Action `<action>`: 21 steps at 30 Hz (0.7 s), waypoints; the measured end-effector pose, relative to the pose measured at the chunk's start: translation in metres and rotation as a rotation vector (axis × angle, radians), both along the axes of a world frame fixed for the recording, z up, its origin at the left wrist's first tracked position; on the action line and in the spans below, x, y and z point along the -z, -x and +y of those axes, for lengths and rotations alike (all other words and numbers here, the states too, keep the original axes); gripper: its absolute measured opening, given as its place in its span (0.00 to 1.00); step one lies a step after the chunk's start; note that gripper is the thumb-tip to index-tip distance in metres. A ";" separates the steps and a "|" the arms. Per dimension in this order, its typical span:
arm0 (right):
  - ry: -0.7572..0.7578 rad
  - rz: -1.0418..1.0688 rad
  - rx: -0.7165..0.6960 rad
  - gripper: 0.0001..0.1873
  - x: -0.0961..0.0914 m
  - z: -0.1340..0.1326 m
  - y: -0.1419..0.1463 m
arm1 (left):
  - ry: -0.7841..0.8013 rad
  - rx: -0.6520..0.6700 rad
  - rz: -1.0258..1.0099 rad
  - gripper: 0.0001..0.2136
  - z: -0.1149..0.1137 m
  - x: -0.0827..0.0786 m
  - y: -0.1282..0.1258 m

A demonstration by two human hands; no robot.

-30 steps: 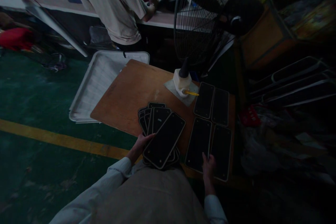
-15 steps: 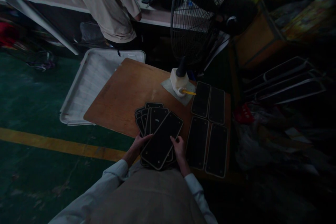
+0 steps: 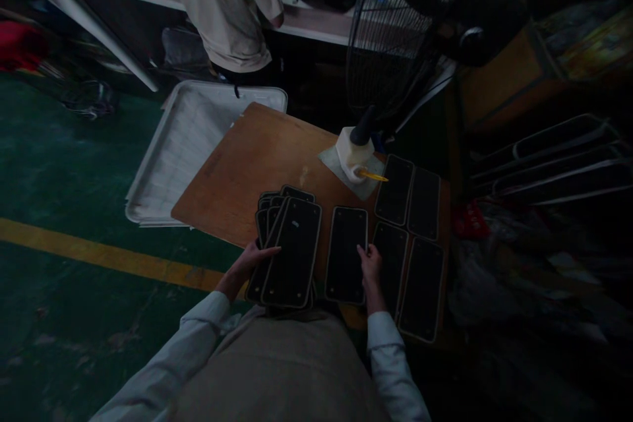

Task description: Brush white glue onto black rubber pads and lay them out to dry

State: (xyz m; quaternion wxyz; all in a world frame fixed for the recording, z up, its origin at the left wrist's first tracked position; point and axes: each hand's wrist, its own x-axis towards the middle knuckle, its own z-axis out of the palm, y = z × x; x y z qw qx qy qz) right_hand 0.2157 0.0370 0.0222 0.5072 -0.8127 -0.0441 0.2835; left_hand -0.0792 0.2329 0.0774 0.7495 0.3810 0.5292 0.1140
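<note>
**One black panel stands apart, at the right hand**

The single black panel [image 3: 343, 254] is between a fanned stack of panels [image 3: 297, 254] and four other panels [image 3: 422, 290], laid in two rows on the brown counter [image 3: 237, 178]. The right hand [image 3: 372, 267] is pinching its right edge; whether it touches the counter, I cannot tell. The left hand [image 3: 250, 264] grips the stack's left side, with thumb on top. Beyond, a white bottle [image 3: 350, 147] stands upon a grey sheet [image 3: 332, 162]. Farther is a person [image 3: 222, 6], near a fan [image 3: 380, 46].
</note>
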 end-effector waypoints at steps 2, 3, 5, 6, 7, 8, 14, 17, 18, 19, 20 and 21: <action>0.052 -0.083 0.031 0.29 0.005 0.005 0.003 | 0.002 0.015 -0.013 0.30 0.005 0.000 0.003; 0.074 -0.123 0.042 0.30 0.007 0.007 0.007 | 0.007 0.018 -0.019 0.30 0.006 0.001 0.004; 0.111 -0.198 0.058 0.30 0.008 0.010 0.015 | 0.017 0.014 -0.026 0.29 0.007 0.000 0.004; 0.128 -0.232 0.064 0.30 0.007 0.011 0.019 | 0.022 0.010 -0.027 0.29 0.007 0.000 0.005; 0.145 -0.263 0.070 0.30 0.007 0.013 0.021 | 0.025 0.006 -0.029 0.29 0.008 -0.001 0.005; 0.162 -0.290 0.073 0.29 0.005 0.014 0.022 | 0.027 0.004 -0.034 0.29 0.008 -0.001 0.005; 0.217 -0.445 0.039 0.27 -0.016 0.028 0.032 | 0.042 0.009 -0.072 0.30 0.014 -0.009 0.008; 0.154 -0.399 -0.094 0.26 -0.031 0.047 0.066 | 0.035 0.015 -0.076 0.30 0.016 -0.012 0.008; 0.122 -0.318 -0.151 0.26 -0.034 0.056 0.082 | 0.034 0.013 -0.080 0.30 0.016 -0.013 0.009; 0.095 -0.196 -0.198 0.26 -0.036 0.064 0.099 | 0.033 0.009 -0.087 0.30 0.017 -0.013 0.009; 0.081 -0.125 -0.223 0.26 -0.036 0.072 0.114 | 0.033 0.004 -0.097 0.31 0.017 -0.012 0.010; 0.073 -0.074 -0.233 0.25 -0.036 0.079 0.126 | 0.036 0.001 -0.109 0.31 0.017 -0.012 0.011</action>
